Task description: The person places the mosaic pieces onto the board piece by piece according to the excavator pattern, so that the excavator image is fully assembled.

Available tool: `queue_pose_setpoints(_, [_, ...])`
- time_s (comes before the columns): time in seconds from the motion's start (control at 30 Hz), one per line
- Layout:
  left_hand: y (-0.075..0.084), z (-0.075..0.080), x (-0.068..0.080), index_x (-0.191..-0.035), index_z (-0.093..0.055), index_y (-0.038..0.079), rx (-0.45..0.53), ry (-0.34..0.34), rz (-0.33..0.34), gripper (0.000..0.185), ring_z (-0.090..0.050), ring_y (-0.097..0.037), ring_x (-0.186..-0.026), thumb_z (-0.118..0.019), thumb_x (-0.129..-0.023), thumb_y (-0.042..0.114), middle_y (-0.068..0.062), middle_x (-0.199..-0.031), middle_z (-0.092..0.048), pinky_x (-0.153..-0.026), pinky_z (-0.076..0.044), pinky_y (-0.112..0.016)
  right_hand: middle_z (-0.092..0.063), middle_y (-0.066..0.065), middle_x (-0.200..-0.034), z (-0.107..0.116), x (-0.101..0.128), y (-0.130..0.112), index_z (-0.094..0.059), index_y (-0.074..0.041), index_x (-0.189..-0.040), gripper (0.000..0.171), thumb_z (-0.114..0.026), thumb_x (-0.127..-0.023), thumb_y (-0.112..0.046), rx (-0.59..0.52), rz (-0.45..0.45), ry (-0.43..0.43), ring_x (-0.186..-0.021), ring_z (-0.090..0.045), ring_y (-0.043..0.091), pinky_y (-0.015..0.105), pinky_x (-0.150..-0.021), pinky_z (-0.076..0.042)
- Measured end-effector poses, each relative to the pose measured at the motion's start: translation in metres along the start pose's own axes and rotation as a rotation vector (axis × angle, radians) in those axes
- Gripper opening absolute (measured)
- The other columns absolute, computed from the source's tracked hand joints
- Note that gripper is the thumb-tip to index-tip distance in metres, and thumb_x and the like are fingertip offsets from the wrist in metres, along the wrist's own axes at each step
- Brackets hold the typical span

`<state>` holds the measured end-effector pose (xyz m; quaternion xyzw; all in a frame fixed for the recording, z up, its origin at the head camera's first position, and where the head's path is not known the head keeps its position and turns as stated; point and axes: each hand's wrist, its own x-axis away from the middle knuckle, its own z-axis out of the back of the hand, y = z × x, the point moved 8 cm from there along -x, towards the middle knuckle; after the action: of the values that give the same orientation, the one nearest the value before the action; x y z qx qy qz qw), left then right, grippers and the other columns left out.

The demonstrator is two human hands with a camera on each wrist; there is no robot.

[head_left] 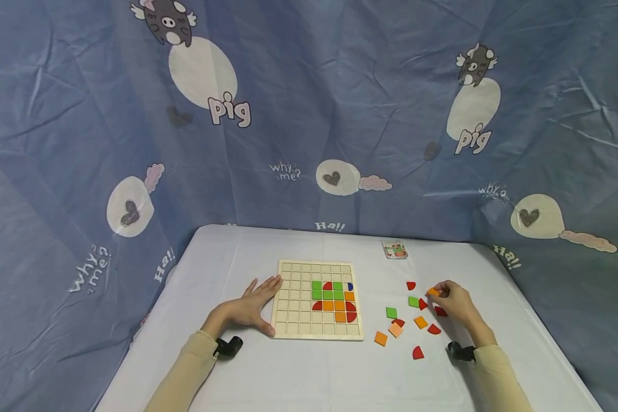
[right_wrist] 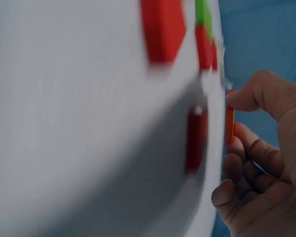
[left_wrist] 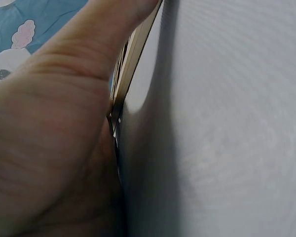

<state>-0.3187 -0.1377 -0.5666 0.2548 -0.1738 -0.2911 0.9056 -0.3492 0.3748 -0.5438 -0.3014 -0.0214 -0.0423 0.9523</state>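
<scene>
My left hand (head_left: 249,306) has its fingers spread, with fingertips and thumb touching the left edge of a pale wooden grid board (head_left: 294,313). Green squares, orange squares, red quarter-circles and one blue piece sit in cells on the board's right half. Between thumb and fingers, my right hand (head_left: 457,303) pinches an orange square tile (head_left: 432,292) over the loose pieces. The right wrist view shows this tile (right_wrist: 230,118) edge-on, raised off the table. A red quarter-circle (head_left: 440,312) lies just below that hand. The left wrist view shows mostly palm and the board's side (left_wrist: 133,59).
Loose tiles are scattered right of the board, among them a green square (head_left: 391,313), an orange square (head_left: 381,339) and a red quarter-circle (head_left: 418,353). A small pattern card (head_left: 394,250) lies near the back of the white table (head_left: 288,377). Behind hangs a blue printed curtain (head_left: 288,74).
</scene>
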Motion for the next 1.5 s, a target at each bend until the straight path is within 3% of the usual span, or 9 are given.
queue_pose_setpoints(0.17, [0.002,0.000,0.002,-0.155,-0.004,0.007,0.007,-0.006,-0.007,0.131,0.005,-0.028,-0.151,-0.082,-0.063,0.058,-0.008,-0.164,0.003,-0.118,0.014,-0.056,-0.060,0.009,-0.092,-0.013,0.006,-0.043,-0.059,-0.001,-0.106,0.038,-0.075,-0.083,-0.028,0.000,0.123,0.007,-0.076,-0.053,0.018,0.023,-0.059,-0.046])
queue_pose_setpoints(0.33, [0.004,0.002,0.002,-0.155,-0.004,0.006,-0.005,-0.007,-0.013,0.131,0.005,-0.028,-0.151,-0.082,-0.064,0.058,-0.008,-0.164,0.004,-0.119,0.012,-0.056,-0.060,0.005,-0.092,-0.034,0.021,-0.096,-0.061,-0.007,-0.102,0.028,-0.075,-0.082,-0.020,-0.042,0.306,-0.024,-0.077,-0.050,0.015,0.023,-0.061,-0.044])
queue_pose_setpoints(0.5, [0.002,0.002,0.001,-0.156,-0.004,0.008,-0.015,-0.004,-0.009,0.131,0.006,-0.027,-0.151,-0.081,-0.064,0.061,-0.007,-0.164,0.004,-0.119,0.013,-0.055,-0.059,0.000,-0.091,-0.065,0.036,-0.145,-0.062,-0.012,-0.100,0.026,-0.076,-0.079,-0.016,-0.062,0.410,-0.087,-0.079,-0.049,0.014,0.021,-0.063,-0.044])
queue_pose_setpoints(0.8, [0.001,0.002,0.002,-0.156,-0.004,0.009,-0.007,-0.002,0.000,0.132,0.005,-0.027,-0.151,-0.081,-0.063,0.061,-0.007,-0.164,0.003,-0.119,0.013,-0.056,-0.058,-0.003,-0.091,-0.122,0.060,-0.214,-0.063,-0.012,-0.098,0.023,-0.076,-0.080,-0.017,0.007,0.638,-0.226,-0.077,-0.051,0.010,0.019,-0.064,-0.046])
queue_pose_setpoints(1.03, [0.004,0.002,0.002,-0.155,-0.005,0.007,-0.004,-0.006,-0.004,0.131,0.005,-0.028,-0.151,-0.082,-0.063,0.059,-0.009,-0.164,0.003,-0.119,0.013,-0.056,-0.059,-0.007,-0.097,-0.147,0.070,-0.233,-0.065,-0.014,-0.101,0.023,-0.076,-0.082,-0.021,0.077,0.731,-0.268,-0.084,-0.051,0.006,0.020,-0.073,-0.049])
queue_pose_setpoints(1.5, [0.003,0.002,0.001,-0.156,-0.005,0.007,-0.003,-0.003,0.002,0.132,0.005,-0.028,-0.151,-0.082,-0.062,0.061,-0.008,-0.164,0.003,-0.119,0.014,-0.055,-0.061,-0.007,-0.102,-0.151,0.064,-0.232,-0.067,-0.015,-0.104,0.022,-0.074,-0.086,-0.024,0.108,0.712,-0.311,-0.092,-0.054,0.007,0.026,-0.084,-0.051])
